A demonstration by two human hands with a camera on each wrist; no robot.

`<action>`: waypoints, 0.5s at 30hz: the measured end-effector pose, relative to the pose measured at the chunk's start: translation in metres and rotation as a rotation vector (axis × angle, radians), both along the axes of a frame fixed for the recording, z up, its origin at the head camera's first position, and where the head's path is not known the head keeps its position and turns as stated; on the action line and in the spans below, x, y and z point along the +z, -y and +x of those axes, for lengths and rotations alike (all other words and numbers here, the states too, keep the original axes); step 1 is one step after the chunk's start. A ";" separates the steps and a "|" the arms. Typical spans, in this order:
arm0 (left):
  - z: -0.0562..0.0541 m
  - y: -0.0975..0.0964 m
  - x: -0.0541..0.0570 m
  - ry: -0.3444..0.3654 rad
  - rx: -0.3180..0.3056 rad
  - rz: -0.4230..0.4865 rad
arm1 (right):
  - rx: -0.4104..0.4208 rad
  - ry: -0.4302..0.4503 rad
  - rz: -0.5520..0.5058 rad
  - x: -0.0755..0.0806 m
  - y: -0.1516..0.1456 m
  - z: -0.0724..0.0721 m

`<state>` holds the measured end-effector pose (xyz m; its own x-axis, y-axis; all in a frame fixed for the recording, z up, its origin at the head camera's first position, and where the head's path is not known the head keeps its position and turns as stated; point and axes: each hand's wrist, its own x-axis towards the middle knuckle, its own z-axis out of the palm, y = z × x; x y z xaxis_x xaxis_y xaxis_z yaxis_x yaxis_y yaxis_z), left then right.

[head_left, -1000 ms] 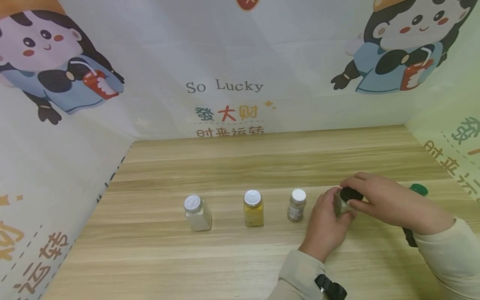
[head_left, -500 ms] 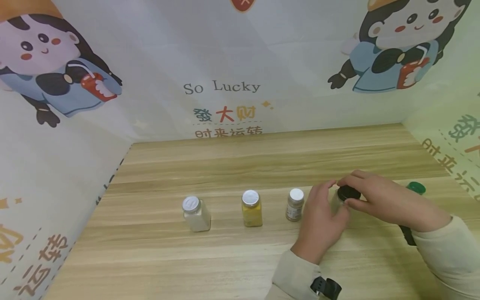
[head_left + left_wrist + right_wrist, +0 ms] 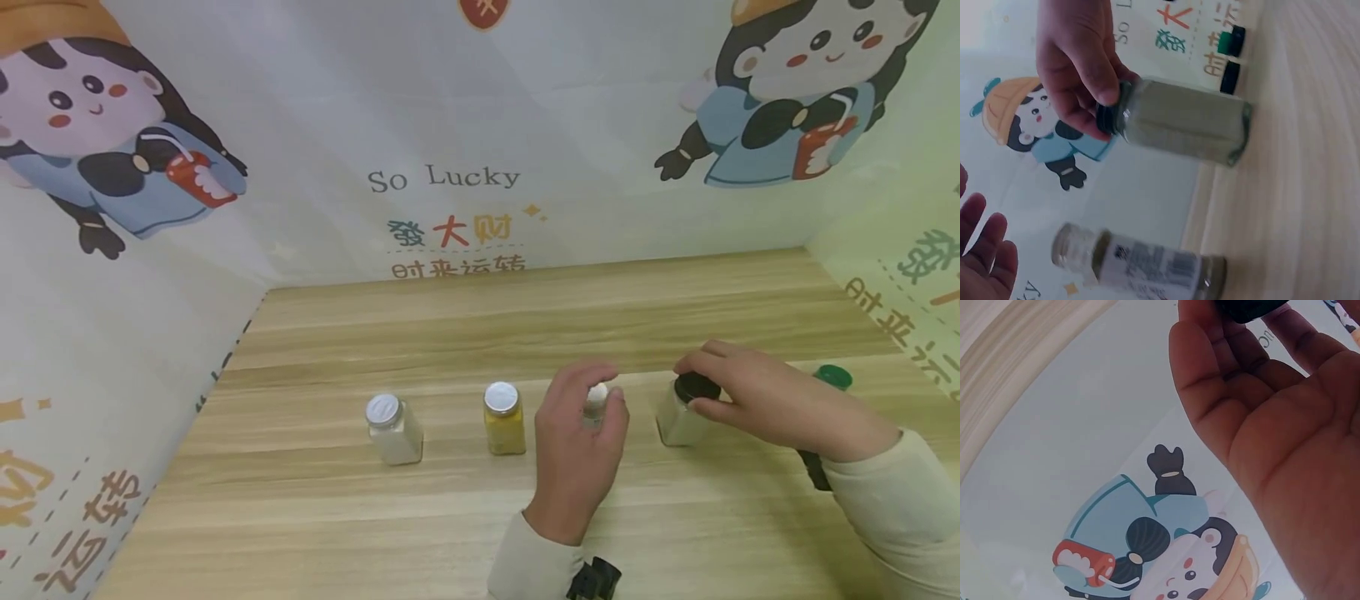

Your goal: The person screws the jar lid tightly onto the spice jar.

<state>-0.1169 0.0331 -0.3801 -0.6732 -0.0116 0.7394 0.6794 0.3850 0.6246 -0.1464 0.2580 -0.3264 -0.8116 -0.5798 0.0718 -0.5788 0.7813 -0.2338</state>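
Observation:
My right hand (image 3: 772,400) grips the black lid (image 3: 697,388) of a clear square jar (image 3: 681,423) with pale contents, standing on the table. That jar (image 3: 1185,119) also shows in the left wrist view, with thumb and fingers around its lid. In the right wrist view only part of the dark lid (image 3: 1250,307) appears. My left hand (image 3: 573,454) is at the small white-capped bottle (image 3: 596,398), thumb and fingers spread on either side and partly hiding it. The left wrist view shows a gap between those fingers and the labelled bottle (image 3: 1150,269).
To the left stand a jar of yellow contents (image 3: 505,429) and a jar of white contents (image 3: 397,437), both with silvery-white lids. A green lid (image 3: 834,377) peeks out behind the right forearm. Printed cloth walls border the wooden table (image 3: 300,525) at back and sides.
My left hand has let go of the black-lidded jar and moved left to the small white-capped bottle. The right hand has stayed on the black lid.

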 end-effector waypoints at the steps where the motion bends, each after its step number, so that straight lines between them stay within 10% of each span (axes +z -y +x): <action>1: 0.000 0.003 -0.003 0.003 0.011 0.012 | 0.000 0.002 0.000 0.000 0.000 0.000; 15: -0.006 0.015 -0.021 0.548 -0.009 0.008 | -0.025 0.007 0.007 -0.002 0.001 0.002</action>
<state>-0.1233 0.0181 -0.4009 -0.9600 -0.0082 0.2799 0.2566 0.3742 0.8911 -0.1449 0.2568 -0.3280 -0.8264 -0.5596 0.0619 -0.5572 0.7971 -0.2326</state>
